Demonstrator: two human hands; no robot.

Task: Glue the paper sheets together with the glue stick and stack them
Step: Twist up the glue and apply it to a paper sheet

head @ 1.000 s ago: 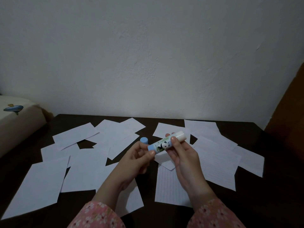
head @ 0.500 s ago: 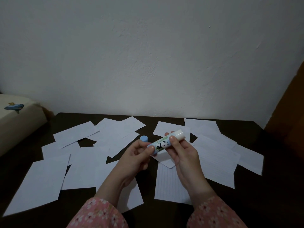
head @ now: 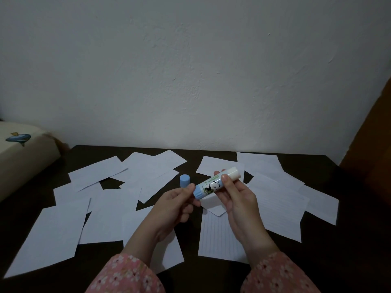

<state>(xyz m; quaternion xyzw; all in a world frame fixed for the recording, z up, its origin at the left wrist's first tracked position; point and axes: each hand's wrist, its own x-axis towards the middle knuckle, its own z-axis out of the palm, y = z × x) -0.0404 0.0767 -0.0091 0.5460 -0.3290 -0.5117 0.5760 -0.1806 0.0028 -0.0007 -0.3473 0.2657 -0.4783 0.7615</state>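
A glue stick (head: 213,185) with a panda label is held above the table, its white glue end pointing up and right with no cap on it. My right hand (head: 237,199) grips its body. My left hand (head: 175,203) pinches its blue base and also holds the blue cap (head: 184,180) upright between its fingers. Several white paper sheets lie scattered on the dark table (head: 338,240); a lined sheet (head: 218,235) lies straight below my hands and another lined sheet (head: 277,206) to its right.
A cream cushion (head: 19,153) with a small blue print sits at the table's left. A white wall stands behind the table. A brown wooden surface (head: 372,136) rises at the right edge. Pink floral sleeves cover both forearms.
The glue stick and both hands keep their pose. More white glue shows beyond the tube's end than a second ago.
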